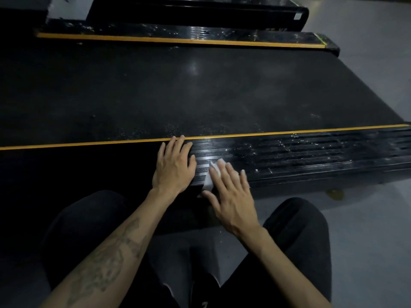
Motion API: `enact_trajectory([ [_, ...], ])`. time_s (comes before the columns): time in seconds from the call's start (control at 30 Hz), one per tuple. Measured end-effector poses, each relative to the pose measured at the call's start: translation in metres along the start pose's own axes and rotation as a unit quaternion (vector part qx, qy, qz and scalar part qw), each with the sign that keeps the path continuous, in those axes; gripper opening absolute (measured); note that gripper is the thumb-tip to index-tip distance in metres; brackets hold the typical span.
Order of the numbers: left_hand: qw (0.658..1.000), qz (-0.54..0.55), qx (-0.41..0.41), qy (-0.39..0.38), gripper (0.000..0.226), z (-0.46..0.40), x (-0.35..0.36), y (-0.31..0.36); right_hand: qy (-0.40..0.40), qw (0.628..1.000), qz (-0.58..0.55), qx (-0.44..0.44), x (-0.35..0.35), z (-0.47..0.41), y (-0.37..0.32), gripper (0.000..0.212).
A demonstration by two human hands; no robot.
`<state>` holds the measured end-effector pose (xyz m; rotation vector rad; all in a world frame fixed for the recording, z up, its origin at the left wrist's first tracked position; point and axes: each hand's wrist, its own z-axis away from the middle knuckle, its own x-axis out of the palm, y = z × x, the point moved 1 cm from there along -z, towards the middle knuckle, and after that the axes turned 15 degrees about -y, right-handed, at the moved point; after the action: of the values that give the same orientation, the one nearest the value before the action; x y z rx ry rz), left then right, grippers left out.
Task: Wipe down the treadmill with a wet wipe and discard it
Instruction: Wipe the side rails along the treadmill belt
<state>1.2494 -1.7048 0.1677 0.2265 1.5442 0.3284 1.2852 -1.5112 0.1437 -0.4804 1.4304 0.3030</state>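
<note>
The black treadmill lies across the view, its dull belt running between two ribbed side rails edged with yellow stripes. On the near rail my right hand presses flat on a white wet wipe, most of which is hidden under the straight fingers. My left hand rests flat on the same rail just to the left, fingertips reaching the yellow stripe. The rail to the right of my hands shows pale specks and streaks.
The far side rail with its own yellow stripe runs along the top. Beyond it sits another black frame part. Grey floor lies to the right and below. My knees in dark trousers fill the lower view.
</note>
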Motion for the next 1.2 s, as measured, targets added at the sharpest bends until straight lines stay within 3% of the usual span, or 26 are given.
enact_trajectory([
  [0.13, 1.0, -0.008, -0.006, -0.003, 0.049, -0.001, 0.002, 0.0, 0.035, 0.989, -0.05, 0.132, -0.001, -0.005, 0.011, 0.071],
  [0.2, 1.0, -0.005, -0.006, 0.001, 0.049, 0.0, 0.002, 0.0, 0.037, 0.992, -0.056, 0.108, -0.001, -0.01, -0.014, 0.075],
  [0.33, 1.0, -0.008, 0.001, 0.002, 0.048, 0.001, 0.001, 0.0, 0.007, 1.0, -0.007, -0.027, -0.002, -0.006, -0.014, 0.069],
  [0.43, 1.0, -0.002, 0.001, 0.004, 0.048, 0.001, 0.0, 0.0, 0.013, 0.998, -0.014, 0.065, -0.003, -0.008, 0.02, 0.068],
  [0.53, 1.0, -0.001, -0.001, 0.013, 0.047, 0.0, 0.002, 0.001, 0.031, 0.985, -0.072, 0.156, -0.006, -0.015, 0.01, 0.076],
  [0.63, 1.0, 0.009, 0.0, 0.026, 0.047, 0.0, 0.002, 0.002, 0.006, 0.998, -0.035, 0.045, -0.002, -0.013, -0.016, 0.074],
  [0.73, 1.0, 0.004, 0.002, 0.017, 0.047, 0.001, 0.001, 0.001, -0.018, 0.999, -0.004, -0.043, -0.007, -0.012, 0.005, 0.065],
  [0.9, 1.0, -0.004, -0.002, 0.006, 0.049, 0.0, 0.001, 0.0, 0.019, 0.989, -0.048, 0.138, -0.01, -0.026, 0.018, 0.07],
  [1.0, 1.0, -0.001, 0.0, 0.008, 0.055, 0.001, 0.0, 0.001, 0.001, 0.998, -0.023, 0.06, -0.003, -0.028, -0.016, 0.073],
  [1.1, 1.0, 0.001, 0.003, 0.009, 0.055, 0.001, 0.001, 0.0, -0.016, 0.999, 0.007, -0.033, -0.007, -0.025, -0.003, 0.068],
  [1.2, 1.0, -0.001, 0.001, 0.006, 0.053, 0.001, 0.001, 0.0, 0.0, 0.997, -0.024, 0.076, -0.011, -0.027, 0.03, 0.067],
])
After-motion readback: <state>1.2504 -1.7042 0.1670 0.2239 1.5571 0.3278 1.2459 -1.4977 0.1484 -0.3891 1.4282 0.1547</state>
